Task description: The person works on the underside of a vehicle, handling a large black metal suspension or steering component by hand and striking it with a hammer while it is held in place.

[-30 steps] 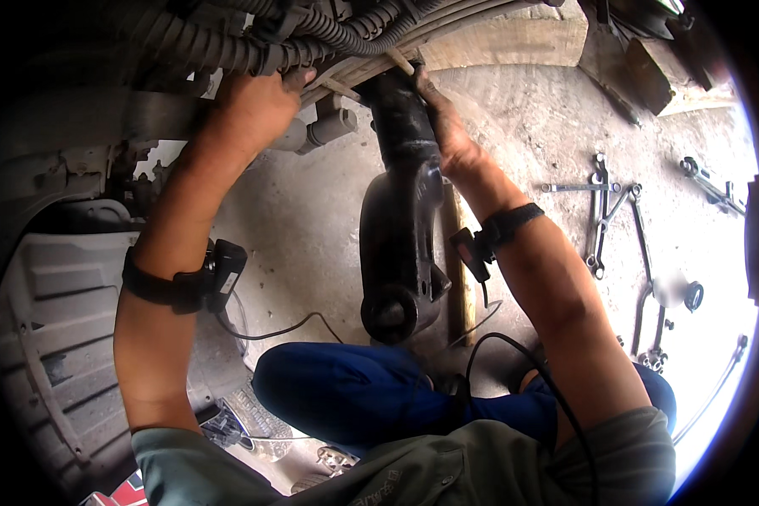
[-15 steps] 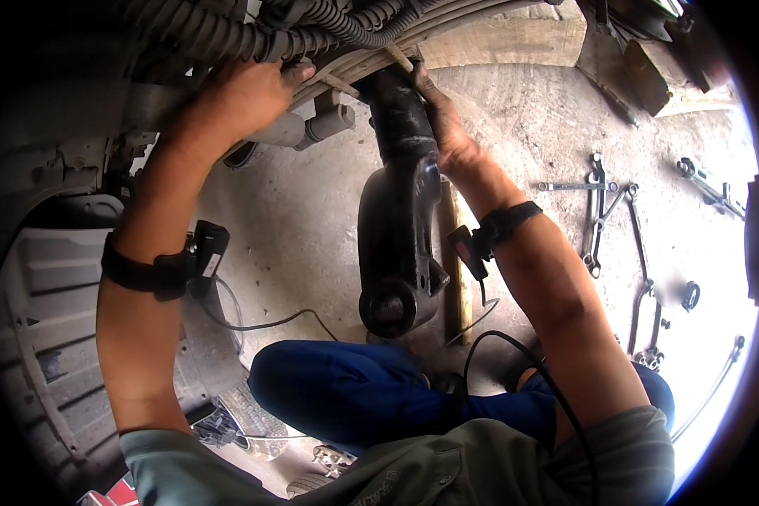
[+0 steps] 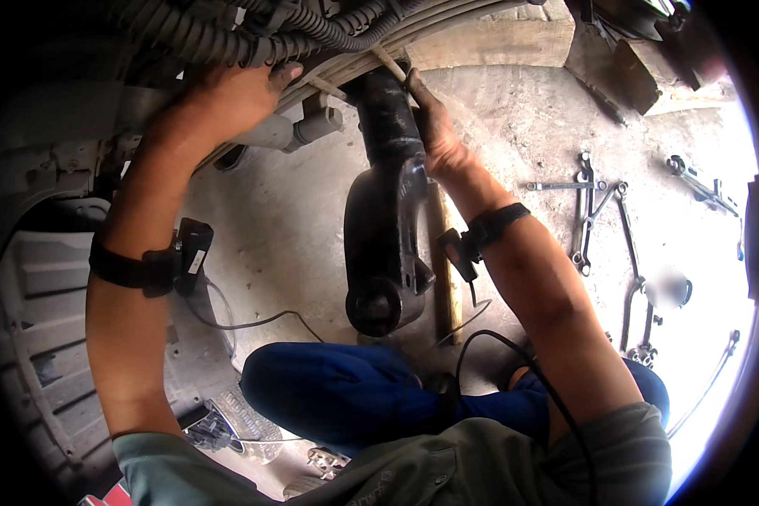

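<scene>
A large black metal part (image 3: 381, 215) hangs upright in the middle, cylindrical at the top, with a round eye at its lower end. My right hand (image 3: 434, 126) lies against the right side of its upper cylinder, thumb pointing up and the other fingers mostly hidden behind it. My left hand (image 3: 236, 105) reaches up under a ribbed black hose (image 3: 207, 38); its thumb shows, but the curled fingers and whatever they grip are hidden. A thin rod (image 3: 388, 61) slants down near my right thumb.
Several wrenches (image 3: 584, 215) lie on the concrete floor at the right. Behind the black part a wooden handle (image 3: 447, 287) shows. A wooden block (image 3: 489, 44) sits at the far side. Cables (image 3: 253, 325) run from the bands on my forearms.
The whole scene has shifted slightly left in view. Both hands keep their places on the black part and under the hose.
</scene>
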